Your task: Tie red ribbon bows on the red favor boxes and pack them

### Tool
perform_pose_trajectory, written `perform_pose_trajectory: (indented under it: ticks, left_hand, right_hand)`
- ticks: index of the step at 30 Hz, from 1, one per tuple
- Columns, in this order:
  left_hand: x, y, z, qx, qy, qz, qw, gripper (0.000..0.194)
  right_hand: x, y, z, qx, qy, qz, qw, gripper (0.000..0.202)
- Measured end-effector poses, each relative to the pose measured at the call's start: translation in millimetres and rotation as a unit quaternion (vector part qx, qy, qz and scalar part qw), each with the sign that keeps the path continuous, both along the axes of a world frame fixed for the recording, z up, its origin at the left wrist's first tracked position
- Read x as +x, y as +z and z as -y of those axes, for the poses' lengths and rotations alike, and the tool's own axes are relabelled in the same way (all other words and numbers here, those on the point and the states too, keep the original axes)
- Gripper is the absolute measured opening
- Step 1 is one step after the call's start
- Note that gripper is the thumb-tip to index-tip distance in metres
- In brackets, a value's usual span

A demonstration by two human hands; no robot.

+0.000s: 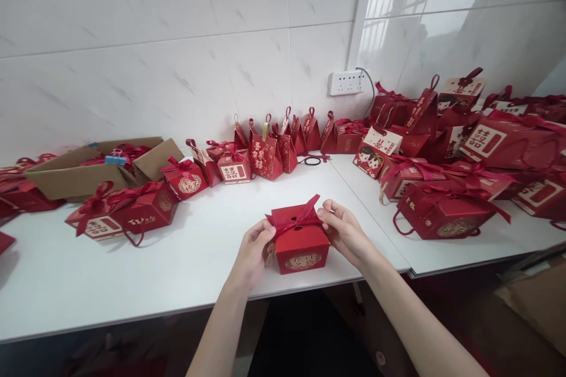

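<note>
A small red gift box with a gold emblem on its front stands upright near the table's front edge. A dark red ribbon lies across its top and is crossed or tied at the middle, over a small hole. At the box's left side, my left hand pinches the ribbon's left end between thumb and fingers. My right hand pinches the ribbon at the right side of the box, fingers curled. The lower fingers of both hands are partly hidden beside the box.
Finished-looking red boxes with ribbons are piled at the right. Small upright red boxes line the wall. An open cardboard box and a long red box are at the left. A socket strip is on the wall.
</note>
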State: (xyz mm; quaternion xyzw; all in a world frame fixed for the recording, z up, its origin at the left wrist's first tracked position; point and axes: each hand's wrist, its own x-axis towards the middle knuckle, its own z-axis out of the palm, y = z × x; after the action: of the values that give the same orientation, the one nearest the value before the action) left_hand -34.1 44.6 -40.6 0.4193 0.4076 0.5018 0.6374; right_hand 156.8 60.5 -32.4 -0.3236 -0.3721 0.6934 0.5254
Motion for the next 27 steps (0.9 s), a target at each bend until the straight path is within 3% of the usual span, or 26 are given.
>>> perform_pose_trajectory:
  ticks: [13,20,24,27]
  left_hand:
    - [1,-5.5,-2,-0.008,0.030,-0.035,0.999,0.036]
    - [-3,1.2,-4,0.007,0.027,-0.046,0.999,0.033]
    - [0,-1.8,3,0.010,0.141,-0.073,0.987,0.060]
    - [2,-5.5,6,0.057,0.151,-0.126,0.979,0.071]
  right_hand:
    - [-3,-5.4,4,-0.008,-0.037,-0.050,0.998,0.045]
    - [12,-16.2,1,0.058,-0.022,0.121,0.991,0.038]
    - [16,-23.1,-8,0.076,-0.104,0.212,0.969,0.036]
    - [14,-21.5,-8,0.092,-0.061,0.214,0.971,0.039]
